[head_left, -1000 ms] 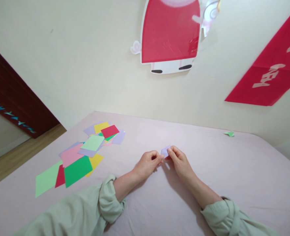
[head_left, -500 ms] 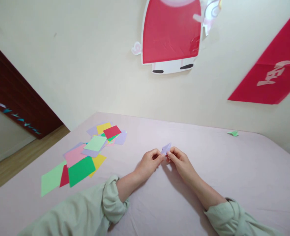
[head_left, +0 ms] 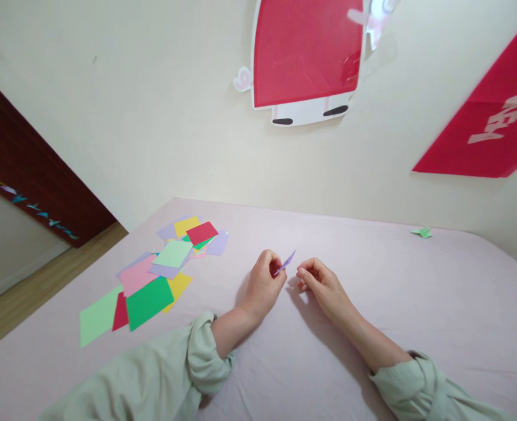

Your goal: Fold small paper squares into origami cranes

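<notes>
My left hand (head_left: 265, 283) pinches a small folded piece of purple paper (head_left: 286, 263) between thumb and fingers. The paper is turned nearly edge-on, its pointed tip slanting up to the right. Just right of it, apart from the paper, my right hand (head_left: 322, 286) has its fingers curled in and the thumb close against the index finger, with nothing seen in them. Both hands are over the pale pink tabletop cover (head_left: 302, 374).
Loose coloured paper sheets (head_left: 148, 303) lie overlapping on the left. A small green folded paper (head_left: 423, 233) sits at the back right. Behind the table rises a wall (head_left: 188, 146) with a red cartoon cutout (head_left: 306, 52) and a red banner (head_left: 482, 128).
My right hand has let go of the purple paper and moved slightly away. The paper stays in my left hand, now turned nearly edge-on. The view has shifted slightly.
</notes>
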Motion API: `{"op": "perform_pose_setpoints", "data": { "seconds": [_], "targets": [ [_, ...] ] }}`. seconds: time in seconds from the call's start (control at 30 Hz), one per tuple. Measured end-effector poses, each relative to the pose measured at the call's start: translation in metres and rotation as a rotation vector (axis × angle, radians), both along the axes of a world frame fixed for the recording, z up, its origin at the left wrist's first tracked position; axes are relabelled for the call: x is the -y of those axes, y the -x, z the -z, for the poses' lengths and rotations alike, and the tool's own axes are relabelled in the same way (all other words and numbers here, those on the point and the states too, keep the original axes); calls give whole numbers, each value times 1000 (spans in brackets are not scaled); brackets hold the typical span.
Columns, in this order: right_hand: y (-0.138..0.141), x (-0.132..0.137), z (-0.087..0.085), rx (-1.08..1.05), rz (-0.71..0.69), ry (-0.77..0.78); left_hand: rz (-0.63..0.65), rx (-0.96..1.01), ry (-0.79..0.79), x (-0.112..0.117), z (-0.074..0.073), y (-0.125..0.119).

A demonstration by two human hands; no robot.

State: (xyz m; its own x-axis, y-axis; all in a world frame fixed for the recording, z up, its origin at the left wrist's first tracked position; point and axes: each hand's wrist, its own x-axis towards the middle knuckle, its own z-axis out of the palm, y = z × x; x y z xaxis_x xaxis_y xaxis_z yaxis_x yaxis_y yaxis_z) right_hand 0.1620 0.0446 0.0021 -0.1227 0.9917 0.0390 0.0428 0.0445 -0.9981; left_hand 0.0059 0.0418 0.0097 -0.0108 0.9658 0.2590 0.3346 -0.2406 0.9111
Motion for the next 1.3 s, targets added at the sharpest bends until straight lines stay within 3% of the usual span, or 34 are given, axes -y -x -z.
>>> {"op": "perform_pose_setpoints", "data": {
  "seconds": [0.13,0.3,0.43,0.57,0.7,1.3],
  "targets": [
    [4,4,-2,-143,-90,117,70,-226,-125,5,-1,1],
    [4,1,0,-247,-47,173,176,-299,-154,8,3,-1],
    [1,-2,2,-223,-8,119,164,-189,-135,5,6,-2],
    [0,-3,2,-171,10,90,39,48,70,1,9,-3],
    [1,-2,2,-125,-4,61,116,174,231,-4,13,-3],
    [3,1,-1,-30,-38,4,160,179,221,-6,13,-2]
  ]
}}
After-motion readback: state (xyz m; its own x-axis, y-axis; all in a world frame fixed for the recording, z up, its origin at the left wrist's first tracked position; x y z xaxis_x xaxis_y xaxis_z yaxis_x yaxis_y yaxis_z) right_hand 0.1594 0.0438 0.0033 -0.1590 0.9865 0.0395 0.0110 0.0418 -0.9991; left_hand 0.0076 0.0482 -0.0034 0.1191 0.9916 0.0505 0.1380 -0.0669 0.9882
